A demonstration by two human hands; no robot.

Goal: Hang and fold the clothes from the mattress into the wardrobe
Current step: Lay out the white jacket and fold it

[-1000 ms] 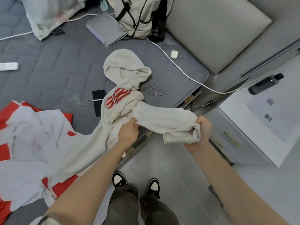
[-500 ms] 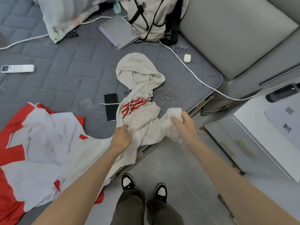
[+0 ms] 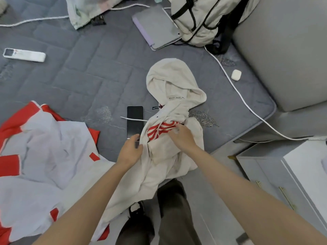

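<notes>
Hoodie (image 3: 177,96), cream with a red striped print, lies at the near edge of the grey mattress (image 3: 79,76), its hood pointing away and its hem spilling off toward the floor. The right hand (image 3: 182,137) rests on the chest, its loose fingers on the print and holding nothing. The left hand (image 3: 131,151) curls at the hoodie's left side; I cannot tell whether it grips the cloth. A black phone (image 3: 135,119) lies just beside it.
</notes>
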